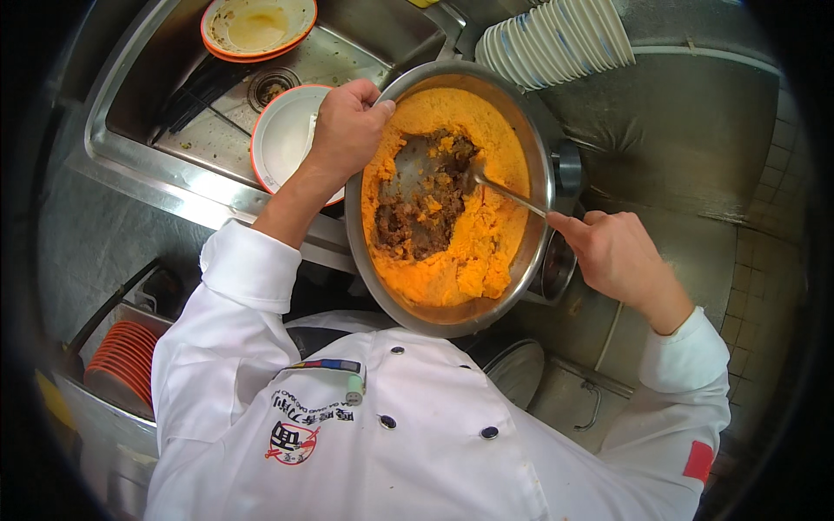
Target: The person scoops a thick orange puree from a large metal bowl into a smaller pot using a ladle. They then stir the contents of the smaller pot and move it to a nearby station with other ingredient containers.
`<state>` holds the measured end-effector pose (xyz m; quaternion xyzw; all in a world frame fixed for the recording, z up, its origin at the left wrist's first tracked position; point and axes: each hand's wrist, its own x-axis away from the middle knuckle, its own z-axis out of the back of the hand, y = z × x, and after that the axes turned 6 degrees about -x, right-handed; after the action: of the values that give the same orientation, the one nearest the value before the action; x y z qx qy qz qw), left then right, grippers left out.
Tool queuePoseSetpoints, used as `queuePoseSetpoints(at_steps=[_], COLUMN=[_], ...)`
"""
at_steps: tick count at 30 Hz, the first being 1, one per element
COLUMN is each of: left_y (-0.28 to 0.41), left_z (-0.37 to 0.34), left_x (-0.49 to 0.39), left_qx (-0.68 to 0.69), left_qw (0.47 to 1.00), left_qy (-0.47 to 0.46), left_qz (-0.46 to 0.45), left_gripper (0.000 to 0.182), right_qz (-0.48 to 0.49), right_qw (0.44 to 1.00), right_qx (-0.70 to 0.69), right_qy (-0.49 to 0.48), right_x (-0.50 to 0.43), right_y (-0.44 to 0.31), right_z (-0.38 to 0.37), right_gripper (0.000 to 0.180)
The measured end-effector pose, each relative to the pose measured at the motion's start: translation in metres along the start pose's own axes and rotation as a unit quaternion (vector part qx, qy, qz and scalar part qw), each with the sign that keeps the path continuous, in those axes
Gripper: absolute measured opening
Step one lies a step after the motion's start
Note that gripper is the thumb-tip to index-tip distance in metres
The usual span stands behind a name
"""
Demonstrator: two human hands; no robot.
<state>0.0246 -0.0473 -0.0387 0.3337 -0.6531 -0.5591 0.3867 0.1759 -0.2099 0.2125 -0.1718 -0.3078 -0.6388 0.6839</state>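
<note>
My left hand (350, 133) grips the upper left rim of a round stainless steel pot (540, 140), which is tipped towards me. Inside it lies a thick layer of solid orange fat (505, 143), broken open at the middle. Dark brown minced food (417, 228) and a bare patch of the bottom show in that gap. My right hand (612, 254) holds the handle of a metal spoon (511, 194). The spoon's bowl is at the edge between the orange fat and the brown mince, partly hidden by them.
A steel sink (352, 55) at upper left holds orange-rimmed bowls (259, 26), a white bowl (287, 146) and black chopsticks (202, 84). Stacked white bowls (554, 42) lean at the top. Orange-rimmed dishes (124, 361) stand in a container at lower left. A steel door handle (589, 407) sits lower right.
</note>
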Motion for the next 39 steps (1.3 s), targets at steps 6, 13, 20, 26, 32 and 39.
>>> queuePoseSetpoints(at_steps=[6,13,20,26,32,39], left_y=[-0.001,-0.003,-0.002,0.0,0.002,0.006], left_z=[0.001,0.0,0.0,0.001,0.003,0.005], left_x=[-0.001,-0.002,-0.001,0.0,0.001,0.003], left_qx=[-0.013,0.012,0.01,-0.004,-0.034,-0.062], left_qw=[1.0,1.0,1.0,1.0,0.999,0.998], left_qy=[0.0,-0.012,-0.008,-0.007,0.007,0.007], left_qz=[-0.006,0.011,0.007,0.001,0.007,-0.013], left_gripper=[0.017,0.016,0.017,0.016,0.017,0.015], right_qz=[-0.032,-0.047,-0.017,0.002,-0.002,-0.019], right_qw=[0.996,0.992,0.999,1.0,1.0,0.967], right_qx=[-0.084,-0.097,-0.007,0.01,-0.006,-0.206], right_qy=[0.006,0.062,0.029,0.002,0.006,0.145], right_x=[0.005,0.018,0.038,0.045,0.047,0.078], right_y=[0.0,0.009,0.007,0.028,0.063,0.1], right_z=[-0.022,-0.017,-0.027,-0.044,-0.063,-0.089], right_gripper=[0.038,0.035,0.043,0.048,0.048,0.043])
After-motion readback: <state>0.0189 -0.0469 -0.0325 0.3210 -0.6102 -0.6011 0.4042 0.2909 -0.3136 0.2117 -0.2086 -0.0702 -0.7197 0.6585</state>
